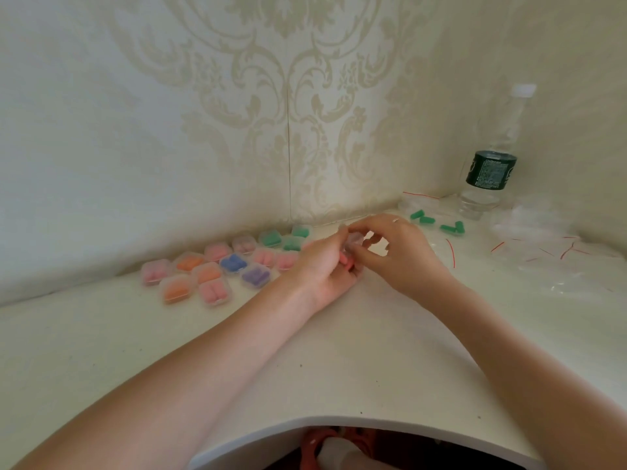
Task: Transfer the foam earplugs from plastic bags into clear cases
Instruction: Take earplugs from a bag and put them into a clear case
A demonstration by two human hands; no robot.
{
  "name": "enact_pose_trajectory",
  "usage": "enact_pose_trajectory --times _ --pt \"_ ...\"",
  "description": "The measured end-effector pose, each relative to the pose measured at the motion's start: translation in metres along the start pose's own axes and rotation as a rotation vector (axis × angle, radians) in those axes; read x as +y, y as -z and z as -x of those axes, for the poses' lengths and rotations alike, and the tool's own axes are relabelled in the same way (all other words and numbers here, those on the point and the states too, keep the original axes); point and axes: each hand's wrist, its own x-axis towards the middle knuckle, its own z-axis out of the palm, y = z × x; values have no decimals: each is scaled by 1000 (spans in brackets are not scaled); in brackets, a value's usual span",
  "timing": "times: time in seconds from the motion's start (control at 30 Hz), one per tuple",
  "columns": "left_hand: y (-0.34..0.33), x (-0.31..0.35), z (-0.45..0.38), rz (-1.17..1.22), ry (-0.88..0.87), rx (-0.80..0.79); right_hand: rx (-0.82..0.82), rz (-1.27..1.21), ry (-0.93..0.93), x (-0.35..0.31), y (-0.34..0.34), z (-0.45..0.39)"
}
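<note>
My left hand [322, 266] and my right hand [397, 252] meet at the middle of the white table. Together they hold a small clear case [354, 239] between their fingertips. Pink foam earplugs [344, 261] show in the curled fingers of my left hand. Several filled clear cases [217, 269] with pink, orange, blue, purple and green plugs lie in rows to the left. Two bags with green earplugs [437, 222] lie to the right, behind my right hand.
A clear water bottle [492, 164] with a dark label stands at the back right corner. Several empty plastic bags [556, 259] with red strips are heaped at the right. The wallpapered wall [288, 130] closes off the back. The table's curved front edge [339, 420] is near me.
</note>
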Motion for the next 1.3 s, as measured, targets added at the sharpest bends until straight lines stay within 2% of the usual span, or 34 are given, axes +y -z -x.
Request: enact_pose_trajectory --times 0.1,0.23,0.4,0.53,0.7,0.97,1.17,1.3 --pt "-5 -2 -1 -226 -111 10 74 -204 -132 -5 2 -3" --pt "0 -3 -1 -305 -187 -6 146 -383 -214 -9 1 0" --pt "0 -1 2 -374 -200 38 200 -398 -169 -12 -3 0" --pt "2 3 2 -316 -116 8 251 -378 -140 -11 -1 0" --pt "8 8 1 -220 -33 -66 170 -358 -137 -7 0 -1" --pt "11 9 1 -148 -27 -126 150 -375 -104 -2 -4 1" --pt "14 12 0 -116 25 -140 64 -218 -57 2 -2 -2" --pt "14 11 -1 -274 2 -152 60 -188 -41 0 0 -1"
